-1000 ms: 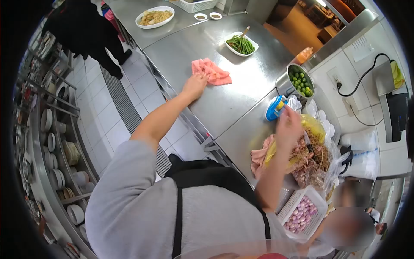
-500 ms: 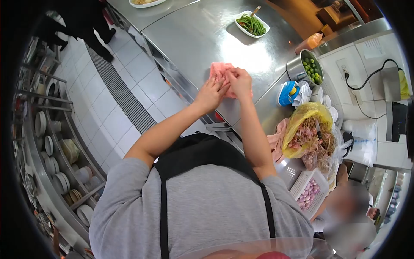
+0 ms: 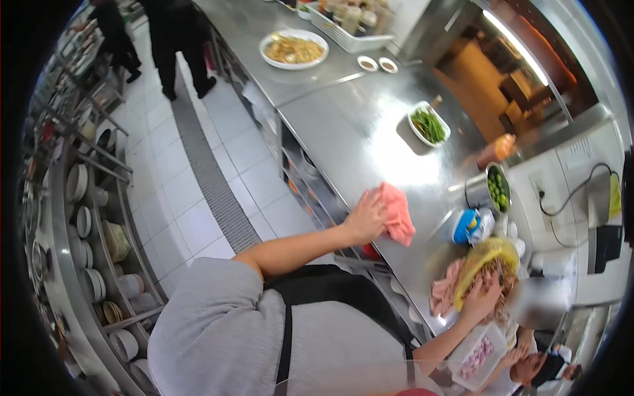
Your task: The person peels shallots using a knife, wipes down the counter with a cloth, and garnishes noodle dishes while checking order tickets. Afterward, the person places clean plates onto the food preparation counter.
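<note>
My left hand [image 3: 367, 219] lies on a crumpled pink cloth [image 3: 397, 216] near the front edge of the steel counter, fingers gripping its left side. My right hand [image 3: 482, 302] reaches over a yellow plastic bag [image 3: 485, 259], its fingers loosely apart at the heap of reddish-brown peelings [image 3: 507, 282] inside; the fingertips are partly lost against the heap. Beside the bag lies a second pink cloth [image 3: 446, 289]. Below my right forearm sits a white basket [image 3: 456, 369] of small purple shallots [image 3: 479, 356].
On the counter [image 3: 330, 125] stand a dish of green beans [image 3: 428, 125], a noodle plate [image 3: 294, 49], two sauce cups [image 3: 378, 64], a pot of green limes [image 3: 481, 190] and an orange bottle [image 3: 496, 150]. A co-worker [image 3: 528, 366] is at lower right; two people [image 3: 175, 39] stand in the aisle.
My right hand has left the cloth and moved right and down to the yellow bag. My left hand stays on the cloth, now alone. The view has swung, showing more counter.
</note>
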The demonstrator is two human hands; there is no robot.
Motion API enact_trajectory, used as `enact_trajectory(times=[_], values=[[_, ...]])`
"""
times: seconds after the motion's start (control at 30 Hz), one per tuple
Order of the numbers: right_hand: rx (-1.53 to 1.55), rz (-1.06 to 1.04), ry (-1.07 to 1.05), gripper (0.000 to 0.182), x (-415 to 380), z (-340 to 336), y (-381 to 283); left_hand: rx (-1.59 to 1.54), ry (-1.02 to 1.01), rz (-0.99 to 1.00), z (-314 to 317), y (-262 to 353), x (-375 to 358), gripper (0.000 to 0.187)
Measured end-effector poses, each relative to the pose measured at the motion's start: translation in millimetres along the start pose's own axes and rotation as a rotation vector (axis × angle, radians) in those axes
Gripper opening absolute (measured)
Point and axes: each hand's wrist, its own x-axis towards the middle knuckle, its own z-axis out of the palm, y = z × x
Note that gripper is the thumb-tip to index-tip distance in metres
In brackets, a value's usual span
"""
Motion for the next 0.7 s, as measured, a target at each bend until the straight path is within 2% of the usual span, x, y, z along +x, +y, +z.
enact_trajectory(times=[0.03,0.07,0.1,0.13,0.2,0.23,0.27,0.3,0.37,0.5,0.57,0.6,0.63,0.7], values=[[0.288,0.126,-0.195,0.012,-5.8,12.6,-11.1,-0.169,0.033,-0.05,-12.1,-2.4,-4.2,0.028],[0.508,0.053,-0.185,0.012,-12.3,36.8,-32.5,-0.136,0.043,-0.052,-25.2,-8.7,-7.1,0.028],[0.73,-0.025,-0.172,0.012,-17.5,57.6,-67.4,-0.319,-0.144,-0.215,-40.0,-17.2,-10.2,0.027],[0.869,-0.03,-0.268,0.019,-20.0,65.5,-115.5,-0.506,-0.326,-0.385,-56.0,-24.3,-14.0,0.025],[0.92,-0.274,-0.388,0.038,-35.6,94.8,-193.6,-0.516,-0.274,-0.451,-94.9,-29.4,-16.6,0.025],[1.058,-0.303,-0.575,0.036,-44.6,117.9,-219.9,-0.564,-0.245,-0.496,-108.0,-32.6,-19.1,0.024],[1.18,-0.329,-0.768,0.033,-49.9,133.8,-240.2,-0.522,-0.047,-0.478,-97.3,-46.0,-32.7,0.027],[1.192,-0.35,-0.766,0.033,-47.9,133.6,-259.6,-0.505,-0.031,-0.479,-111.9,-54.2,-34.9,0.027],[1.196,-0.384,-1.01,0.03,-39.7,133.9,-297.8,-0.57,-0.091,-0.837,-158.6,-74.6,-42.8,0.031],[1.382,-0.474,-0.972,0.023,-24.9,148.1,-365.1,-0.474,-0.139,-0.798,-215.3,-119.9,-66.6,0.032],[1.672,-0.129,-1.297,0.018,-7.7,149.0,-397.2,-0.486,-0.166,-0.711,-232.7,-155.6,-78.1,0.031],[1.687,-0.164,-1.243,0.017,-3.7,159.2,-413.3,-0.389,-0.433,-0.843,-254.1,-169.1,-73.1,0.032],[1.69,-0.172,-1.25,0.017,0.0,172.0,-429.7,-0.384,-0.426,-0.849,-265.3,-190.0,-78.3,0.032],[1.749,-0.117,-1.096,0.015,11.9,200.4,-463.6,-0.688,-0.362,-1.009,-283.2,-228.8,-79.6,0.03]])
